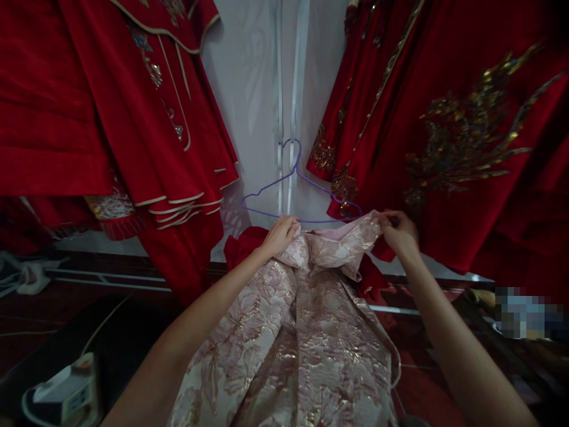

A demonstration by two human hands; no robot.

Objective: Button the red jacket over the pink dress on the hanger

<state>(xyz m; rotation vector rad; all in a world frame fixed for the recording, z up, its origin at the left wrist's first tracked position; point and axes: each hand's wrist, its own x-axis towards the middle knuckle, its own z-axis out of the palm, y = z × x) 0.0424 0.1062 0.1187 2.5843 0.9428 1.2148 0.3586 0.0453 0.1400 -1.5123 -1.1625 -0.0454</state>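
A pale pink and gold brocade dress (338, 332) spreads down the middle of the view toward me. My left hand (281, 235) is closed on the upper edge of its bodice, at the left. At the right end of the bodice, my right hand (399, 230) pinches the top corner between thumb and fingers, stretching the edge sideways. Just beyond the dress hangs a thin purple hanger (297, 172), its lower bar close to the bodice's top edge. Whether any part of the dress is hooked on the hanger, I cannot tell.
Red embroidered garments hang at the left (173, 118) and right (444, 148). Pale metal poles (291, 71) stand before a white wall. A power strip (80, 391) with a cable lies on a dark surface at lower left. A low metal rail (111, 279) runs behind it.
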